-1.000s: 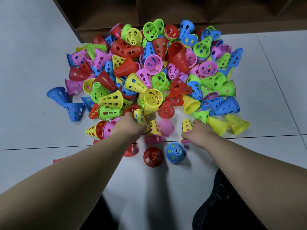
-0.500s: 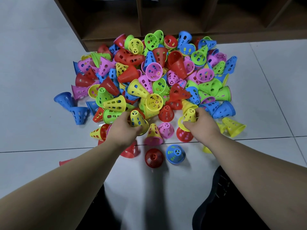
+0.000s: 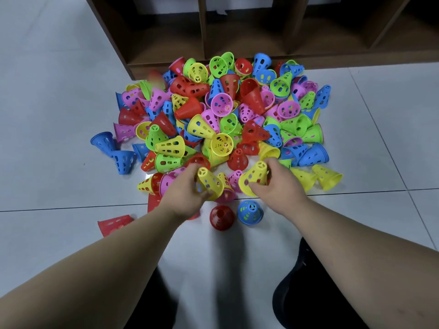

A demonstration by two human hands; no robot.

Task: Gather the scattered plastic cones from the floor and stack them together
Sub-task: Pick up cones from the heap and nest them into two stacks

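Pale grey tiled floor (image 3: 47,91), with a dark brown wooden shelf unit (image 3: 166,39) at its far edge.

Against the shelf's foot lies a loose heap of perforated plastic cones (image 3: 223,119) in red, blue, green, yellow and pink. Most lie tipped on their sides and a few are already nested. Strays sit at the near edge, among them an upright red perforated plastic cone (image 3: 222,217) and a blue perforated plastic cone (image 3: 250,212) just beside it.

Left grip (image 3: 183,195), a bare hand, has its fingers curled round the wall of a yellow perforated cone (image 3: 209,182), narrow tip up.

Right grip (image 3: 278,188) pinches a second yellow perforated cone (image 3: 254,176) by its wall, tip up and tilted. The two held cones are near each other, not touching, above the heap's near edge.

Handling, judged:
- The cones look very light, thin-walled and stiff with a little spring.
- The plastic is smooth, but the holes give the fingers purchase.
- Best hold is mid-wall or near the wide rim, leaving the tip free to enter the next cone's mouth.
- A hard squeeze may push the rim out of round and jam the nesting.
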